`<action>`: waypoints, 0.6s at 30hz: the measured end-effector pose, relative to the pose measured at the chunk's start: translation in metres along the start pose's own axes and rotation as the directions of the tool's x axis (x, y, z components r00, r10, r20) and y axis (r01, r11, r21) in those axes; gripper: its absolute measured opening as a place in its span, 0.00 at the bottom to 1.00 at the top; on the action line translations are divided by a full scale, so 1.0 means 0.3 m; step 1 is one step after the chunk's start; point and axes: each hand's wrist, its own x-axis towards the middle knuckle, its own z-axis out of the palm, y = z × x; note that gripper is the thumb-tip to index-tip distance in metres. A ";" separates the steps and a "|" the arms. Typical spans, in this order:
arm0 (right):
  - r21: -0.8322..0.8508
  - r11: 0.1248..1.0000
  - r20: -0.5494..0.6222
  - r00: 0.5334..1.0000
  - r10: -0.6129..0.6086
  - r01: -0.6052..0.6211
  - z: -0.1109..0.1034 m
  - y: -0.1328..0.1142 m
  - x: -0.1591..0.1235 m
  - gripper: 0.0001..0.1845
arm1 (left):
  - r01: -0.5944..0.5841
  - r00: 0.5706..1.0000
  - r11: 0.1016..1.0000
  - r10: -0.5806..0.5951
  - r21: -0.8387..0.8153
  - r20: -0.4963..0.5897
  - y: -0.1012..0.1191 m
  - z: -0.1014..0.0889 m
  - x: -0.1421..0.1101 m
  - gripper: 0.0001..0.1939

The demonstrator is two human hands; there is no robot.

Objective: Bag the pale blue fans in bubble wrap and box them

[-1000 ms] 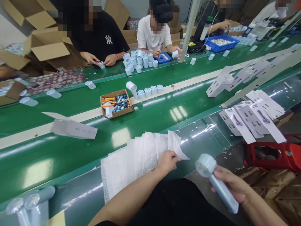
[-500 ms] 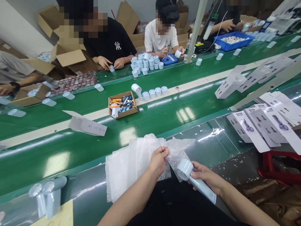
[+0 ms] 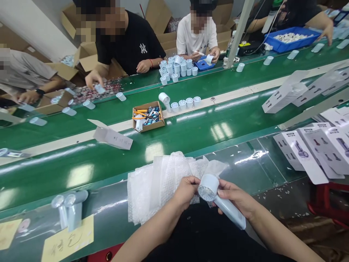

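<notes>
My right hand (image 3: 236, 198) grips the handle of a pale blue hand-held fan (image 3: 218, 198), its round head turned toward me. My left hand (image 3: 187, 189) is closed on a bubble-wrap bag (image 3: 203, 169) pinched at the fan's head. That bag comes off a fanned stack of bubble-wrap bags (image 3: 156, 183) lying on the near edge of the green conveyor belt (image 3: 109, 160).
Two more fans (image 3: 68, 209) stand at the near left by yellow notes (image 3: 67, 242). Flat white cartons (image 3: 313, 151) lie at the right. On the belt sit a small cardboard box of tools (image 3: 148, 117), a folded carton (image 3: 111, 137) and round fan heads (image 3: 185, 103). Several co-workers sit across.
My right hand brought the fan leftward and up to the bubble-wrap bag. My left hand lifted one bag off the stack and now holds it against the fan's head.
</notes>
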 end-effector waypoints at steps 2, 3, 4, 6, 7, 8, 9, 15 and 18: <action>-0.029 1.000 -0.024 1.000 0.009 -0.009 -0.001 -0.005 -0.010 0.24 | 0.070 0.996 0.991 -0.075 -0.118 -0.041 0.003 -0.007 -0.001 0.10; -0.042 0.999 -0.027 1.000 0.009 -0.010 -0.002 -0.007 -0.016 0.24 | 0.094 0.994 0.979 -0.102 -0.179 -0.033 0.006 -0.007 -0.002 0.12; -0.053 0.999 -0.028 1.000 0.001 -0.003 -0.003 -0.007 -0.020 0.24 | 0.103 0.994 0.968 -0.110 -0.231 -0.015 0.011 -0.005 -0.005 0.14; -0.057 0.998 -0.010 0.999 -0.034 0.034 -0.007 -0.004 -0.029 0.25 | 0.078 0.997 0.958 -0.071 -0.275 0.033 0.025 -0.001 -0.013 0.17; -0.049 0.997 0.008 0.998 -0.056 0.056 -0.011 0.000 -0.033 0.25 | 0.043 0.998 0.964 -0.031 -0.262 0.049 0.035 0.000 -0.018 0.17; -0.036 0.996 0.026 0.997 -0.079 0.080 -0.017 0.005 -0.037 0.26 | -0.008 0.998 0.975 0.020 -0.221 0.054 0.045 -0.002 -0.025 0.17; -0.017 0.995 0.041 0.994 -0.102 0.103 -0.023 0.011 -0.042 0.27 | -0.068 0.996 0.987 0.077 -0.148 0.055 0.057 -0.005 -0.033 0.15; 0.142 0.980 0.066 0.986 -0.151 0.140 -0.050 0.038 -0.061 0.25 | -0.499 0.865 0.696 0.437 0.517 0.247 0.141 -0.037 -0.089 0.04; 0.242 0.956 0.006 0.985 -0.173 0.166 -0.045 0.038 -0.065 0.21 | -0.467 0.879 0.683 0.431 0.562 0.205 0.162 -0.027 -0.092 0.03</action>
